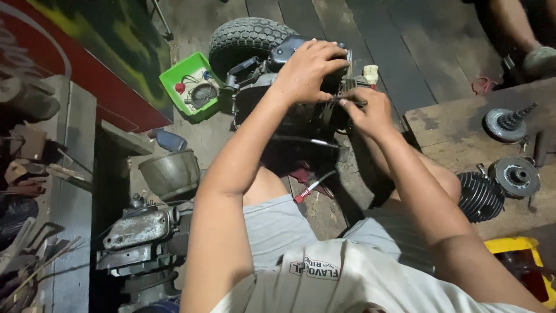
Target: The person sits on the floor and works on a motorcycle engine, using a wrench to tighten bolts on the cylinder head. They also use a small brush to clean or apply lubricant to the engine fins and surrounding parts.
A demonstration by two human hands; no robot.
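Engine [278,110], dark and partly stripped, sits on the floor before a tyre [243,37]. I note my left hand [307,69] clamped over its top and my right hand [368,113] pinching a thin tool [350,102] at its side. Parts lie loose: green tray [174,78], finned cylinder [478,197], clutch pieces on a plank bench [440,124]. Reassembly looks unfinished. Concrete and board floor [405,46], dim.

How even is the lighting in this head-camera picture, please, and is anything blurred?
Head view: both hands, left and right, on the dark engine are brightly lit and sharp; the green tray is clear; the shelf edge sinks into shadow; frame corners bend slightly.
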